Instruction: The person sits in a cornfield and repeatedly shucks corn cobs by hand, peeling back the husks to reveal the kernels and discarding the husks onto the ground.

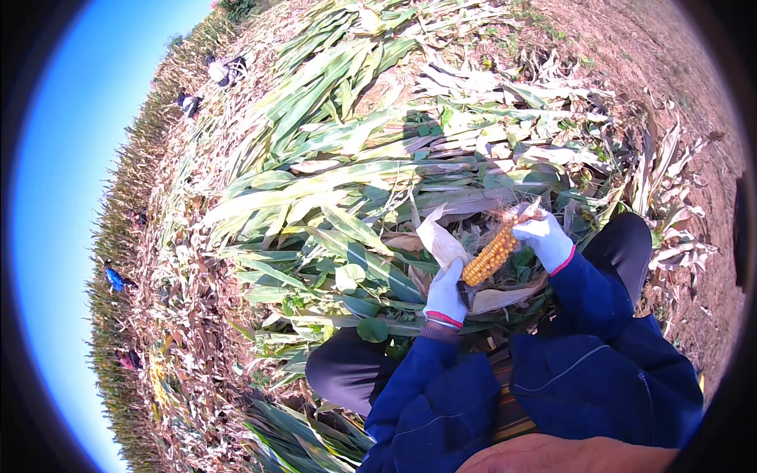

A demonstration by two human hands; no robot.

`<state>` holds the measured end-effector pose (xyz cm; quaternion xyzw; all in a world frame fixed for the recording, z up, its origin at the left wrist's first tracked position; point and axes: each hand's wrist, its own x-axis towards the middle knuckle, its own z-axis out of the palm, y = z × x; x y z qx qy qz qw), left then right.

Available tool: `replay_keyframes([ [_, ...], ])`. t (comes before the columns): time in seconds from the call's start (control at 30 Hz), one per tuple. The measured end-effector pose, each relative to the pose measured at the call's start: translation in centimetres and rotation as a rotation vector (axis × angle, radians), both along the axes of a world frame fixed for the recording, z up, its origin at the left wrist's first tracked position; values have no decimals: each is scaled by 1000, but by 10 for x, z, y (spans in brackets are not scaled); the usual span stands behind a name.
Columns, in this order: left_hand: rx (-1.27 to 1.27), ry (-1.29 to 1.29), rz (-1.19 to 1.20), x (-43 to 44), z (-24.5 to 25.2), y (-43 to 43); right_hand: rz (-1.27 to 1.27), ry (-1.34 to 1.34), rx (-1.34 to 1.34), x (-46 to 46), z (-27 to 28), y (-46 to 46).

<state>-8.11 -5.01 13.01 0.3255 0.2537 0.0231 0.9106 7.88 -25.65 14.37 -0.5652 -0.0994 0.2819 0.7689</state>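
Note:
A yellow ear of corn point(491, 258) slants between my two gloved hands, most of its kernels bare. My right hand point(545, 235), in a white glove with a red cuff edge, grips its upper tip near brown silk. At the lower end, my left hand point(446, 295) holds the husk and base of the ear, in a matching glove. A pale dry husk leaf point(440, 239) stands up from the left hand. Another peeled husk point(505, 298) hangs below the ear. The left fingers are partly hidden behind the husk.
Cut corn stalks with long green leaves point(355, 171) cover the ground before me. Dry leaves point(662, 159) and bare soil point(704, 236) lie to the right. Standing corn point(118, 236) lines the far left, with several people, one a person in blue point(114, 278), near it.

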Motion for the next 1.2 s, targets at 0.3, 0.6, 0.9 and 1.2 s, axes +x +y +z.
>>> replay_keyframes([
  [0.3,171,-50,380,-13,-17,56,492,247,-96,-37,45,4],
  [0.6,361,-104,282,-22,-20,55,688,-17,-353,-31,31,-10],
  [0.9,395,-8,237,-11,45,8,780,-326,-688,-81,24,10],
  [1.2,286,95,261,-17,41,48,501,-597,-803,-46,35,-33],
])
